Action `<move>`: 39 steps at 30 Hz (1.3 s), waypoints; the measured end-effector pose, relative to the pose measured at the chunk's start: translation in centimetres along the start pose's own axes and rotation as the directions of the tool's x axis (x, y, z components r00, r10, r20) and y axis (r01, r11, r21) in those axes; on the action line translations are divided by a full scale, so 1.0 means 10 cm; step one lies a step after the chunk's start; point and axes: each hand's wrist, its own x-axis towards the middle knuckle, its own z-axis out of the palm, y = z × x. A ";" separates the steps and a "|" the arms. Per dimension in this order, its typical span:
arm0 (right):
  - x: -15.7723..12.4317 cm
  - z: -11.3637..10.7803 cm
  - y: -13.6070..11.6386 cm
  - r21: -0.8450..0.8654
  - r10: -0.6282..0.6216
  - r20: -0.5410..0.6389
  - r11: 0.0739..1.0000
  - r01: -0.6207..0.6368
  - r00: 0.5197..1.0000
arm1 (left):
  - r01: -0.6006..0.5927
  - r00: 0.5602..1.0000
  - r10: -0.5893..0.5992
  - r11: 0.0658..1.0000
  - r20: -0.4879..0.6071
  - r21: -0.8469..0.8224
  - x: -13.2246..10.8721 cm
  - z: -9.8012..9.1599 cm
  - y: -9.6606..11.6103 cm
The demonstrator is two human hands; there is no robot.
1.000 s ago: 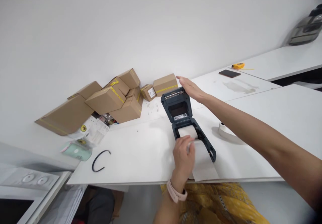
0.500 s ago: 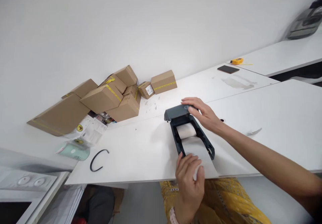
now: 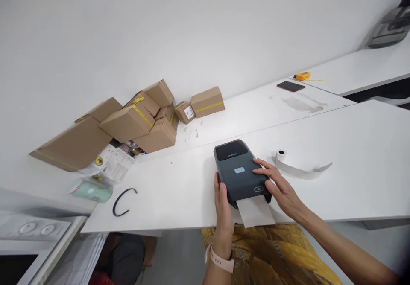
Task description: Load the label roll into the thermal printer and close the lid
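A dark grey label printer (image 3: 238, 172) sits near the front edge of the white table (image 3: 336, 148) with its lid down. A strip of white label paper (image 3: 256, 211) sticks out of its front slot. My left hand (image 3: 222, 204) lies flat against the printer's left side, fingers straight. My right hand (image 3: 278, 187) rests with spread fingers on the lid's front right corner. Neither hand grips anything.
A nearly spent paper roll with a loose tail (image 3: 296, 165) lies right of the printer. Several cardboard boxes (image 3: 137, 120) pile at the back left, with packets (image 3: 117, 165), a mint tube (image 3: 92, 190) and a black curved band (image 3: 123, 199). A phone (image 3: 291, 86) and tape measure (image 3: 302, 76) lie far back.
The printer's lid, open a second ago, came down under my right hand and is now closed. My left hand left the paper's end and moved to the printer's left side.
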 end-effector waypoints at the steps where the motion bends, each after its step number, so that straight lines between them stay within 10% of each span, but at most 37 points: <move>1: 0.01 0.02 0.01 0.009 -0.003 -0.041 1.000 0.003 0.999 | 0.014 1.000 -0.013 1.000 0.009 -0.024 -0.01 0.00 -0.02; 9: -0.09 0.22 0.04 0.209 0.312 -0.200 0.940 -0.270 0.929 | 0.131 0.991 -0.131 0.988 -0.002 -0.077 -0.11 -0.04 0.03; 14: -0.13 0.26 -0.04 0.438 0.622 -0.047 0.716 -0.544 0.781 | 0.144 0.989 -0.144 0.989 0.027 -0.022 -0.10 0.01 -0.01; 22: -0.20 0.24 -0.06 0.406 0.720 0.023 0.627 -0.665 0.693 | 0.096 0.995 -0.096 0.994 0.003 -0.056 -0.08 0.03 -0.21; 39: -0.32 0.31 0.10 0.307 0.552 -0.068 0.804 -0.509 0.831 | 0.041 0.999 -0.042 0.999 0.023 0.024 -0.06 0.02 -0.20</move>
